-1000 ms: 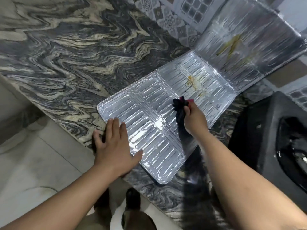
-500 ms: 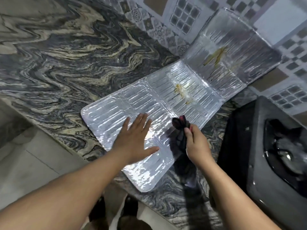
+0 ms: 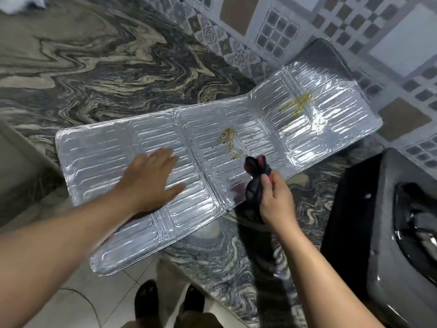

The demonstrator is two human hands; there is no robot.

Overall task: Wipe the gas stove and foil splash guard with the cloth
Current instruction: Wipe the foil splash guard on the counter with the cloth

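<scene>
The foil splash guard (image 3: 99, 159) lies unfolded across the marble counter, its near left corner hanging over the counter's edge. Yellow-brown grease stains mark its middle panel and its right panel. My left hand (image 3: 151, 178) rests flat on the left-middle part of the foil, fingers straight. My right hand (image 3: 275, 200) grips a bunched dark cloth (image 3: 255, 169) with red trim, held over the foil's near edge just below the middle stain. The gas stove (image 3: 387, 223), dark and glossy, sits at the right.
The grey swirled marble counter (image 3: 118, 67) stretches to the left and back. A patterned tile wall (image 3: 307, 27) rises behind the foil. Below the counter's edge are a light tiled floor (image 3: 78, 299) and my feet (image 3: 146, 301).
The foil's right panel, standing up earlier, now lies nearly flat. My left hand moved from the foil's near corner onto its middle. My right hand keeps hold of the cloth.
</scene>
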